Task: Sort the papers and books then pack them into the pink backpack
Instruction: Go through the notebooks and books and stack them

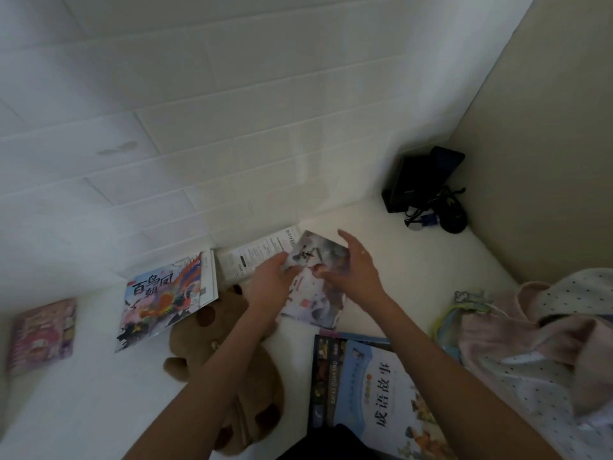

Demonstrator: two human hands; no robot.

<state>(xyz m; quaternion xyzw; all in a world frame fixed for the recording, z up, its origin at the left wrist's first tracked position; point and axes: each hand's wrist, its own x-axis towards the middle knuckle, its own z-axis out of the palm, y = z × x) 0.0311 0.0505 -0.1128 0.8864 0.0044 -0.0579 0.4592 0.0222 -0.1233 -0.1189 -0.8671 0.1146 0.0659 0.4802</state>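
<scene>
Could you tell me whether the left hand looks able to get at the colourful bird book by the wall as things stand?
Probably yes, once it lets go: the left hand now grips the grey booklet. The bird book lies uncovered just to its left, with only the plush bear nearby.

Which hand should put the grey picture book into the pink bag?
Probably the right hand. Both hands hold the grey picture book, but the pink backpack lies on the right side, closer to that hand. The left hand sits over by the teddy bear, farther away.
</scene>
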